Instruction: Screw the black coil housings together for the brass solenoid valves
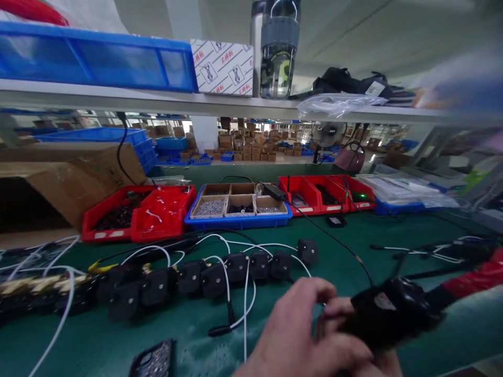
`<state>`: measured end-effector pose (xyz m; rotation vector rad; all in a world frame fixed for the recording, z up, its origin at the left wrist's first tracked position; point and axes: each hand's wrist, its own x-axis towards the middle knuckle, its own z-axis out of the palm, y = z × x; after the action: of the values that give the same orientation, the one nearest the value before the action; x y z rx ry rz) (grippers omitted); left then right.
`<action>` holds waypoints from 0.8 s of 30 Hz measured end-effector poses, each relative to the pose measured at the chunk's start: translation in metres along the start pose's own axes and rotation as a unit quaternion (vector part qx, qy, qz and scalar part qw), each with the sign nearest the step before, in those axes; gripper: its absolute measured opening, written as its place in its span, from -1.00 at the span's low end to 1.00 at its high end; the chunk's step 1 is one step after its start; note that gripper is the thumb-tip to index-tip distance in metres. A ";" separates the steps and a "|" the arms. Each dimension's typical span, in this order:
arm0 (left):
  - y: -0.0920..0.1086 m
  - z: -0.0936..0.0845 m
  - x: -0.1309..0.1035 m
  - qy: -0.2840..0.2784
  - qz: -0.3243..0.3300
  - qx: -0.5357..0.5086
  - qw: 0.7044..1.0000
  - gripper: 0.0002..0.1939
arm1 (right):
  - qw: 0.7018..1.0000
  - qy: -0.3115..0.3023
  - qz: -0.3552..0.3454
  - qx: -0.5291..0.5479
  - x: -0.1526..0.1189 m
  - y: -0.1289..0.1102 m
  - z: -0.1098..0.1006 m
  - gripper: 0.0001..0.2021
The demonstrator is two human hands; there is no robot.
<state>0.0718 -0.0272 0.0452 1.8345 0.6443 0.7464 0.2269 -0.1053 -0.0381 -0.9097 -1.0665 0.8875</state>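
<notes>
My left hand is at the lower centre, its thumb and fingers curled together against the fingers of my right hand. A black covering, like a fingerless glove, wraps my right hand, with a red sleeve behind it. Both hands are closed; whatever lies between the fingertips is hidden. A white cable runs towards my fingers from a row of black square housings. One housing stands at the row's right end. Below the row lies a black cable plug.
Red bins and a blue tray of small parts line the bench's back. A cardboard box stands left; more cables lie right. A black tray of small metal parts sits in front. A shelf crosses above.
</notes>
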 end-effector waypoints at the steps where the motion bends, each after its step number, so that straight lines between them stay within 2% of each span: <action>1: -0.003 -0.007 0.005 0.046 -0.033 0.003 0.998 -0.61 | 1.000 -0.007 0.008 0.009 0.004 -0.012 0.002 -0.58; 3: -0.014 -0.017 0.023 0.098 -0.048 0.077 0.991 -0.62 | 0.999 0.005 -0.004 0.051 0.014 -0.035 0.003 -0.53; 6: -0.033 -0.019 0.065 0.072 -0.010 0.218 0.973 -0.44 | 0.997 0.022 -0.040 0.056 0.033 -0.059 -0.007 -0.54; 8: -0.043 -0.019 0.095 0.019 -0.003 0.288 0.957 -0.35 | 0.997 0.030 -0.056 0.036 0.044 -0.067 -0.020 -0.60; 11: -0.050 -0.024 0.137 -0.108 -0.033 0.325 0.939 -0.26 | 0.997 0.049 -0.055 0.005 0.057 -0.069 -0.037 -0.66; 15: -0.055 -0.043 0.182 -0.243 -0.074 0.323 0.912 -0.37 | 0.998 0.052 -0.027 0.027 0.069 -0.062 -0.039 -0.56; 19: -0.061 -0.054 0.214 -0.340 -0.086 0.316 0.882 -0.44 | 0.996 0.061 -0.033 0.047 0.074 -0.052 -0.032 -0.43; 22: -0.063 -0.051 0.228 -0.391 -0.087 0.304 0.865 -0.43 | 0.995 0.076 -0.043 0.048 0.073 -0.045 -0.031 -0.36; 24: -0.063 -0.046 0.232 -0.412 -0.095 0.297 0.856 -0.44 | 0.994 0.083 -0.058 0.042 0.071 -0.044 -0.033 -0.39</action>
<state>0.1860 0.1889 0.0464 2.3441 0.4789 -0.4569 0.2821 -0.0617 0.0175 -0.8288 -0.9222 0.7409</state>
